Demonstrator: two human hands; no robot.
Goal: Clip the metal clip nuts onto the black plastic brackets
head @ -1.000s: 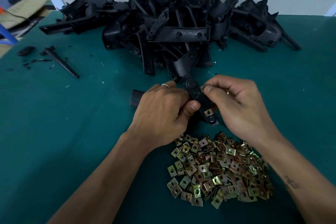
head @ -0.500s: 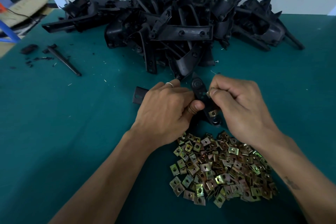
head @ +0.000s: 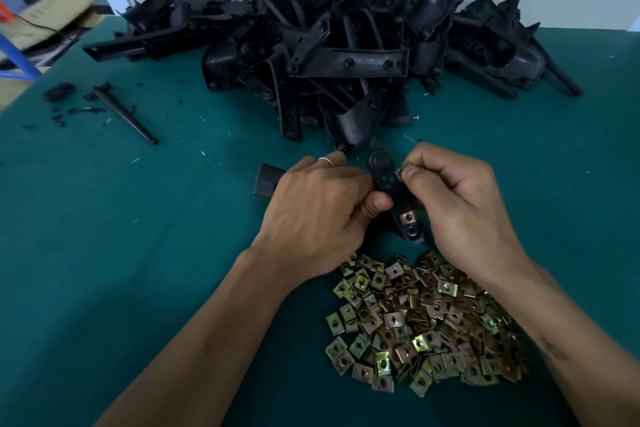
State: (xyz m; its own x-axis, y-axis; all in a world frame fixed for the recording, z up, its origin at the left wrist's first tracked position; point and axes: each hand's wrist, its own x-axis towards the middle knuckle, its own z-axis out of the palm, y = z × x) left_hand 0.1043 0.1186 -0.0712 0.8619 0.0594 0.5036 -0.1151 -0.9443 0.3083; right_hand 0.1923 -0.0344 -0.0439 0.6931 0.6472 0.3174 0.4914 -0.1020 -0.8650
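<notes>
We grip a bracket [head: 389,184] in our left hand [head: 318,204], fingers curled round it and the thumb pressed on its face, holding it just above the table [head: 121,253] between the two heaps. One end of the bracket pokes out past the left knuckles. Our right hand [head: 464,204] pinches a clip nut [head: 401,173] between thumb and forefinger, right against the bracket's right edge near its rounded top. Whether the nut has started onto the edge, we cannot tell. Lower on the same bracket, a second nut [head: 408,217] sits clipped on, just above a round hole. The nut pile [head: 426,322] lies below our hands, partly under the right wrist. The bracket pile [head: 332,45] is heaped at the far side of the table. A loose black rod [head: 126,114] and some crumbs lie far left.
</notes>
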